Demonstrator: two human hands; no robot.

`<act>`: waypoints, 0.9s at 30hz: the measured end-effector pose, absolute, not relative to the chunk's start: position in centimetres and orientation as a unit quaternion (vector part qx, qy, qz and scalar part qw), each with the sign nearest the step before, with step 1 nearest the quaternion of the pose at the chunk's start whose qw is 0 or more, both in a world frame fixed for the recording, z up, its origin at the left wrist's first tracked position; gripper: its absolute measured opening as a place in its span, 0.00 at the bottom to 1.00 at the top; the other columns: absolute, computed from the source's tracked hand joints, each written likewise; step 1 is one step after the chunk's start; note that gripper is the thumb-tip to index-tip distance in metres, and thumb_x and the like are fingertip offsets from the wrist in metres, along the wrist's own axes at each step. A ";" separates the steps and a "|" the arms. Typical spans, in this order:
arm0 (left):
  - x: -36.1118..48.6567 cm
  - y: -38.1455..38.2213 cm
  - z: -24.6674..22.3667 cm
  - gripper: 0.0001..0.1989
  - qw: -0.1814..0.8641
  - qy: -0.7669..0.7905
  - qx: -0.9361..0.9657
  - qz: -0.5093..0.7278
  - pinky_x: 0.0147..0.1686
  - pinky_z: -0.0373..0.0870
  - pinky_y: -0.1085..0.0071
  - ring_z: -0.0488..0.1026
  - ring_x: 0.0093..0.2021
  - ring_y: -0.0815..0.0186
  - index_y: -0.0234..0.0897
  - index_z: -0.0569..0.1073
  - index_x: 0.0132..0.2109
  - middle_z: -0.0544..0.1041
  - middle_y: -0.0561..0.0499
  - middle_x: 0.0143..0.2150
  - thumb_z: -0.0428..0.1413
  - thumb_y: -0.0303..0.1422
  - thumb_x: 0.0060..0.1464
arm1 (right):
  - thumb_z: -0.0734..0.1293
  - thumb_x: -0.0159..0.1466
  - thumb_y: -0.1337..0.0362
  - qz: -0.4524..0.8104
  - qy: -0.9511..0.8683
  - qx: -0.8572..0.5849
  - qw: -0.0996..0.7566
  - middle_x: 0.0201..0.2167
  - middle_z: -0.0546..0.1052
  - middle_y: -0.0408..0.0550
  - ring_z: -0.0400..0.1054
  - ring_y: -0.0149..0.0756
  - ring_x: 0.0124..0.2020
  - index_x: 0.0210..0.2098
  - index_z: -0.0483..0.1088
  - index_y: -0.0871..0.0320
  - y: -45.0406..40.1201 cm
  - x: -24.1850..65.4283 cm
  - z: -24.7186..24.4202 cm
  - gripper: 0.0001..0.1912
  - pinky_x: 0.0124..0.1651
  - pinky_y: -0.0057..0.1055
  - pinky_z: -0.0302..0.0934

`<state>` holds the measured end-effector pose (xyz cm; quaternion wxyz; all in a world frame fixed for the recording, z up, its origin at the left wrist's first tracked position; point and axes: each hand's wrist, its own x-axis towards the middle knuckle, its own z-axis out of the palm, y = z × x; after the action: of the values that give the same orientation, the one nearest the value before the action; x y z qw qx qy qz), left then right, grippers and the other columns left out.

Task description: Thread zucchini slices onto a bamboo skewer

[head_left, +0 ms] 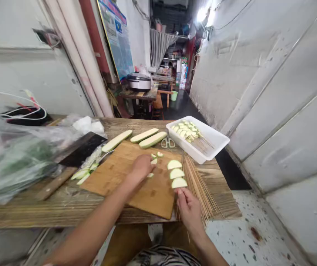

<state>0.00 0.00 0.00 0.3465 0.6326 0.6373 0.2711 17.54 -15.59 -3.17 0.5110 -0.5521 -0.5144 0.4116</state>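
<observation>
right hand [188, 207], near bench [222, 184] front edge: grip pinched at lowest pale slice [178, 183], row apparently mid-skewering. left hand [142, 168]: grip at cut pieces [154, 161], closure unclear. next piece calls for alignment.

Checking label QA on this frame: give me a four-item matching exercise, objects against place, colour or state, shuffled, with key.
Column 1
1. White tray
2. Cleaver
3. Loose sticks
4. Right hand

Column 2
A. Fanned out, right of the cutting board
B. Fingertips pinched just below a row of three pale slices
C. Holds skewered pieces
D. Dark blade, left of the board

Pairs: 1-C, 2-D, 3-A, 4-B
</observation>
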 end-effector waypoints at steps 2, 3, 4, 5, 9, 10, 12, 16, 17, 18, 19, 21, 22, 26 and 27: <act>0.1 0.2 0.0 0.13 0.356 0.638 0.626 0.274 0.46 0.58 0.62 0.68 0.47 0.50 0.38 0.62 0.15 0.74 0.43 0.27 0.60 0.24 0.33 | 0.58 0.66 0.54 0.415 -0.515 -0.549 0.511 0.19 0.56 0.37 0.48 0.26 0.19 0.31 0.66 0.60 -15.6 17.8 -2.8 0.16 0.21 0.23 0.43; 0.0 0.3 0.0 0.13 0.368 0.635 0.620 0.279 0.44 0.59 0.63 0.69 0.46 0.50 0.38 0.62 0.15 0.74 0.44 0.26 0.60 0.24 0.32 | 0.57 0.66 0.54 0.417 -0.515 -0.548 0.511 0.19 0.56 0.36 0.48 0.26 0.19 0.31 0.66 0.60 -15.6 17.9 -2.6 0.16 0.20 0.23 0.43; -0.1 0.3 0.1 0.12 0.383 0.630 0.611 0.286 0.43 0.60 0.65 0.69 0.45 0.51 0.37 0.63 0.15 0.74 0.45 0.26 0.60 0.24 0.32 | 0.57 0.66 0.54 0.419 -0.515 -0.547 0.510 0.18 0.56 0.36 0.48 0.26 0.19 0.32 0.66 0.60 -15.7 17.9 -2.5 0.16 0.20 0.23 0.43; -0.3 0.3 0.2 0.11 0.403 0.624 0.601 0.296 0.40 0.61 0.66 0.70 0.44 0.52 0.37 0.64 0.15 0.74 0.46 0.25 0.60 0.24 0.32 | 0.57 0.66 0.54 0.422 -0.513 -0.546 0.510 0.18 0.55 0.36 0.48 0.26 0.19 0.32 0.67 0.60 -15.8 18.0 -2.5 0.16 0.20 0.23 0.43; -1.6 -0.5 0.9 0.04 0.520 0.562 0.535 0.358 0.30 0.63 0.72 0.72 0.35 0.61 0.34 0.73 0.28 0.75 0.48 0.28 0.59 0.30 0.41 | 0.56 0.66 0.55 0.418 -0.524 -0.546 0.503 0.17 0.53 0.35 0.47 0.27 0.17 0.34 0.67 0.60 -16.2 17.5 -2.7 0.16 0.19 0.23 0.42; -2.0 -0.9 1.1 0.08 0.553 0.539 0.513 0.376 0.28 0.64 0.73 0.72 0.33 0.63 0.34 0.73 0.33 0.76 0.48 0.30 0.57 0.32 0.45 | 0.56 0.66 0.56 0.405 -0.540 -0.546 0.497 0.17 0.54 0.36 0.48 0.27 0.17 0.33 0.67 0.60 -16.4 17.2 -2.7 0.16 0.20 0.23 0.43; -2.7 -1.8 1.5 0.10 0.610 0.497 0.461 0.409 0.25 0.64 0.75 0.71 0.30 0.67 0.33 0.72 0.40 0.76 0.47 0.31 0.53 0.34 0.51 | 0.56 0.67 0.58 0.366 -0.585 -0.538 0.484 0.18 0.59 0.38 0.52 0.28 0.19 0.31 0.68 0.60 -16.7 16.3 -2.5 0.15 0.21 0.24 0.46; -3.5 -3.8 1.4 0.07 0.671 0.451 0.353 0.470 0.21 0.65 0.79 0.69 0.23 0.73 0.32 0.70 0.34 0.72 0.51 0.24 0.51 0.32 0.56 | 0.55 0.67 0.63 0.308 -0.666 -0.508 0.451 0.22 0.69 0.44 0.61 0.30 0.23 0.30 0.68 0.60 -17.3 14.5 -2.0 0.15 0.26 0.24 0.52; -3.6 -4.1 1.3 0.07 0.677 0.446 0.329 0.484 0.22 0.67 0.79 0.69 0.23 0.73 0.32 0.70 0.34 0.73 0.50 0.24 0.51 0.31 0.56 | 0.55 0.67 0.64 0.299 -0.678 -0.503 0.444 0.23 0.70 0.45 0.63 0.31 0.23 0.30 0.69 0.60 -17.4 14.2 -2.0 0.15 0.27 0.24 0.52; -3.7 -4.4 1.2 0.07 0.682 0.443 0.305 0.496 0.24 0.69 0.79 0.71 0.25 0.73 0.31 0.70 0.33 0.74 0.49 0.26 0.50 0.29 0.57 | 0.55 0.67 0.64 0.288 -0.689 -0.500 0.438 0.23 0.71 0.45 0.64 0.31 0.23 0.31 0.69 0.60 -17.5 13.9 -2.0 0.14 0.27 0.24 0.53; -3.8 -4.6 1.2 0.06 0.686 0.441 0.283 0.505 0.28 0.72 0.78 0.73 0.27 0.71 0.30 0.71 0.34 0.75 0.47 0.28 0.50 0.28 0.57 | 0.55 0.67 0.65 0.275 -0.699 -0.499 0.433 0.23 0.72 0.46 0.65 0.31 0.23 0.31 0.69 0.61 -17.5 13.7 -2.0 0.14 0.27 0.24 0.53; -4.1 -4.8 1.1 0.07 0.695 0.439 0.240 0.515 0.36 0.75 0.72 0.76 0.35 0.66 0.28 0.71 0.37 0.77 0.43 0.33 0.49 0.25 0.57 | 0.55 0.67 0.65 0.250 -0.714 -0.497 0.424 0.22 0.73 0.46 0.66 0.32 0.22 0.32 0.70 0.61 -17.5 13.5 -2.2 0.15 0.27 0.24 0.54; -4.2 -4.9 1.2 0.07 0.701 0.438 0.221 0.518 0.39 0.75 0.69 0.76 0.38 0.64 0.27 0.71 0.38 0.77 0.41 0.35 0.48 0.23 0.57 | 0.55 0.67 0.66 0.243 -0.721 -0.496 0.418 0.22 0.73 0.47 0.66 0.32 0.22 0.32 0.71 0.61 -17.5 13.5 -2.2 0.15 0.27 0.24 0.54; -4.8 -4.8 1.5 0.07 0.721 0.438 0.166 0.511 0.42 0.75 0.65 0.77 0.41 0.60 0.25 0.70 0.39 0.77 0.38 0.37 0.48 0.22 0.57 | 0.55 0.67 0.67 0.237 -0.736 -0.490 0.404 0.24 0.75 0.48 0.69 0.33 0.23 0.34 0.72 0.61 -17.6 13.4 -2.4 0.15 0.28 0.24 0.56; -4.8 -4.8 1.5 0.07 0.725 0.440 0.157 0.507 0.41 0.76 0.64 0.77 0.40 0.59 0.25 0.70 0.39 0.77 0.37 0.37 0.48 0.22 0.57 | 0.55 0.67 0.67 0.235 -0.737 -0.490 0.403 0.24 0.75 0.48 0.70 0.34 0.24 0.34 0.72 0.61 -17.6 13.4 -2.4 0.15 0.28 0.24 0.56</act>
<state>-4.85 -4.79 1.53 0.7246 0.1570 0.4397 0.5069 13.39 -17.61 -2.35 0.4028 -0.4895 -0.7368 0.2350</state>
